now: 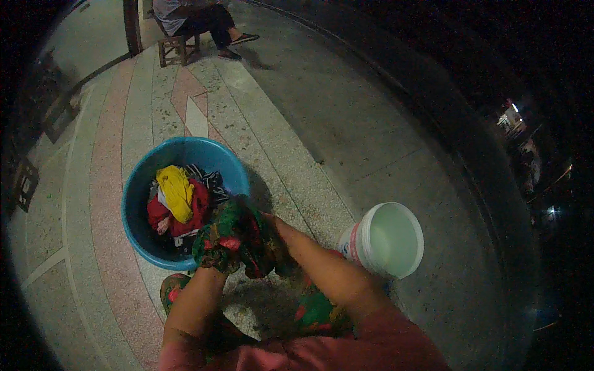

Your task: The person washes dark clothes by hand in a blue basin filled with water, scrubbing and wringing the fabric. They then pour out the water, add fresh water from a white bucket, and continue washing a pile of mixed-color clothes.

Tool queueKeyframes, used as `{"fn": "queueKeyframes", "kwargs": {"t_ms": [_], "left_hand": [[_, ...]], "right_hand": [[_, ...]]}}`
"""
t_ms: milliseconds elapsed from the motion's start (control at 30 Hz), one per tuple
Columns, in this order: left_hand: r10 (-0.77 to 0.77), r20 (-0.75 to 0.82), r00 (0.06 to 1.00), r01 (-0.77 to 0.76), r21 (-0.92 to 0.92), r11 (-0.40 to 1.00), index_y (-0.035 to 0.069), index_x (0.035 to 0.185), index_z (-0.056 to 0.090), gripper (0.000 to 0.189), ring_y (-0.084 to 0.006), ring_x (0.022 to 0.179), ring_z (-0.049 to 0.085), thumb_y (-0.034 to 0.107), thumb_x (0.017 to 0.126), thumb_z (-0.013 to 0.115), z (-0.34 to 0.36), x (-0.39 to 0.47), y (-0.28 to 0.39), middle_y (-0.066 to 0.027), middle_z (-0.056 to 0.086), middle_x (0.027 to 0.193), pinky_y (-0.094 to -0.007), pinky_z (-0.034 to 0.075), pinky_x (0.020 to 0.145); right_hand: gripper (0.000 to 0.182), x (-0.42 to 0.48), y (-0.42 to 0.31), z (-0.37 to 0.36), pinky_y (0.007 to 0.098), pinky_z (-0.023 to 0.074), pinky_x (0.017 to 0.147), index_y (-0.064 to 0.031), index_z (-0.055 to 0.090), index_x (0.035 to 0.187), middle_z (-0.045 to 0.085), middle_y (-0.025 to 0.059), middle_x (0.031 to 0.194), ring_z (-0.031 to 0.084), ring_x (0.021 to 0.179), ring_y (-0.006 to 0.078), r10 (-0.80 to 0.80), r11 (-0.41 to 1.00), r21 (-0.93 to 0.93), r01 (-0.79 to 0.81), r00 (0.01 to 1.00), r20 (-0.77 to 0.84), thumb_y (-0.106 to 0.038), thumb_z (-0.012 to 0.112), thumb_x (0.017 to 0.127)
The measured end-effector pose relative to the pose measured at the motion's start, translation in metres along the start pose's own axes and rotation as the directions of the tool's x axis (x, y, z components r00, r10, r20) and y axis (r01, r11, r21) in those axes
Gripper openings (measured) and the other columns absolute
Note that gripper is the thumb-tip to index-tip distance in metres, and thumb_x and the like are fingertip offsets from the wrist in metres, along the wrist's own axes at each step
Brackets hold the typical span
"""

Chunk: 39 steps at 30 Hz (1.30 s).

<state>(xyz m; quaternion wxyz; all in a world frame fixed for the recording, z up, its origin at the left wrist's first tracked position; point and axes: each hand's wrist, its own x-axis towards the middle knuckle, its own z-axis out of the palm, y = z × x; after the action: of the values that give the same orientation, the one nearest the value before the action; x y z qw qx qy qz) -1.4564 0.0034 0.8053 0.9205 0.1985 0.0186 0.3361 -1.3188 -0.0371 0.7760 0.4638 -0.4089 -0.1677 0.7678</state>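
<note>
Between my two hands is a bunched dark green cloth (227, 232) with red and pink patterning, held up at the near right rim of a blue plastic basin (129, 227). My left hand (215, 273) goes into the cloth from below, and its fingers are covered by the folds. From the right, my right hand (273, 223) grips the other side, its fingers also hidden. Inside the basin lies a heap of clothes: a yellow garment (175, 192) on top, a red one (199, 199) under it, and a black-and-white striped piece (213, 182) behind.
A white plastic bucket (366, 246) stands to my right; pale liquid seems to fill its lower part. Further off, a person (199, 21) sits on a wooden chair (172, 48). Terrazzo flooring (106, 162) meets plain concrete (371, 153) on the right. Beyond it is darkness.
</note>
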Motion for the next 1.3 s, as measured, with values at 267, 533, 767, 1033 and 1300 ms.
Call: {"fn": "queueKeyframes", "kwargs": {"t_ms": [267,533,767,1033,1300], "left_hand": [[-0.029,0.009,1.000,0.030,-0.090,0.996,0.005,0.114,0.046,0.044,-0.0205,0.097,0.051,0.032,0.081,0.055,0.001,0.002,-0.003,-0.0101,0.054,0.105,-0.0328,0.043,0.083],[-0.260,-0.139,0.955,0.274,0.088,0.958,0.006,0.119,0.045,0.052,-0.0236,0.106,0.049,0.042,0.082,0.051,-0.036,-0.015,0.010,-0.0087,0.051,0.117,-0.0384,0.038,0.092],[-0.152,-0.286,0.946,0.100,-0.188,0.977,0.006,0.121,0.041,0.047,-0.0250,0.114,0.042,0.039,0.088,0.037,-0.011,-0.017,0.026,-0.0101,0.045,0.123,-0.0408,0.028,0.100],[0.078,-0.407,0.910,-0.127,-0.095,0.987,0.005,0.114,0.046,0.046,-0.0303,0.108,0.046,0.039,0.089,0.031,-0.044,-0.002,0.044,-0.0155,0.049,0.117,-0.0434,0.034,0.095],[0.258,-0.245,0.935,-0.124,0.456,0.881,0.001,0.120,0.042,0.048,-0.0229,0.102,0.050,0.023,0.079,0.054,-0.013,-0.003,0.038,-0.0128,0.052,0.112,-0.0332,0.039,0.088]], "right_hand": [[0.024,0.013,-0.040,-0.008,0.0330,0.0458,0.080,-0.0029,0.057,0.098,0.059,0.0088,0.098,0.057,0.086,0.0194,-0.252,0.963,-0.097,0.251,0.968,0.004,-0.020,0.048,0.084],[0.026,-0.007,-0.074,-0.040,0.0428,0.0407,0.089,-0.0021,0.055,0.101,0.057,0.0129,0.104,0.054,0.096,0.0270,-0.455,0.784,0.251,0.568,0.801,-0.390,-0.019,0.050,0.082],[0.024,-0.023,-0.074,-0.035,0.0404,0.0420,0.086,-0.0040,0.055,0.100,0.058,0.0097,0.100,0.054,0.094,0.0251,-0.550,0.708,0.188,0.681,0.698,-0.459,-0.017,0.054,0.080],[0.027,-0.025,-0.078,-0.081,0.0380,0.0437,0.084,-0.0028,0.055,0.100,0.058,0.0094,0.097,0.055,0.091,0.0237,-0.613,0.609,0.147,0.779,0.580,-0.536,-0.018,0.054,0.078],[0.026,-0.046,-0.067,-0.060,0.0397,0.0444,0.082,-0.0057,0.052,0.101,0.057,0.0112,0.098,0.055,0.091,0.0248,-0.565,0.680,0.193,0.707,0.673,-0.478,-0.014,0.055,0.076]]}}
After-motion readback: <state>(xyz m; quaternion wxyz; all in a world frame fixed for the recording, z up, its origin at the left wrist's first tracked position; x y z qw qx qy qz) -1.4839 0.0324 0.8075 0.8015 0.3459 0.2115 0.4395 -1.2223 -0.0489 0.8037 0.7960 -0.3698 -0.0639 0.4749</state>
